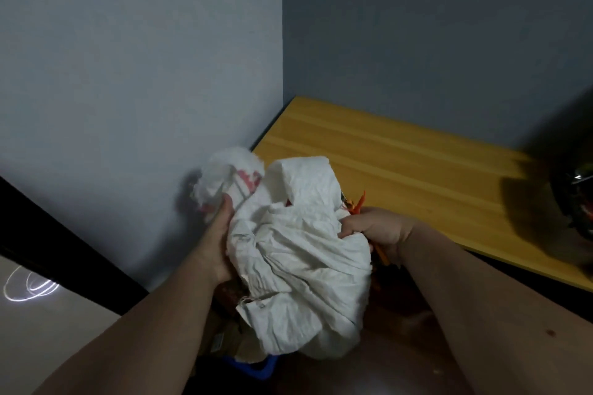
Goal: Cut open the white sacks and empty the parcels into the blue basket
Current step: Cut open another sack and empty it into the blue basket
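A: While the hands work, list it from nearest outward. Item one?

B: Blue basket [256, 365], lowest in view, only a corner of its rim showing between the forearms. Brown parcels [224, 337] just above that rim, partly hidden.

A: Item two?

B: White sack [298, 266], crumpled, held up directly over the basket. Its long axis runs from the loose lower end by the rim up and away to the bunched top with red print.

A: The hands?

B: Left hand [218, 234], closed on the sack's left side, thumb pressed up against the printed fold. Right hand [375, 231], fingers curled into the cloth on the right side; an orange tool [357, 204], likely the cutter, pokes out above and below that fist, so it is clamped on both.

A: Which relation counts?

B: The sack hangs between the two grips, its lower end nearest the basket. My judgement: it looks limp, mostly emptied, so a shake downward or setting it aside comes next.

A: Farther back?

B: Yellow wooden table [401, 163] beyond the right hand, a dark blurred object [574, 202] on its right end, then grey walls [128, 58].
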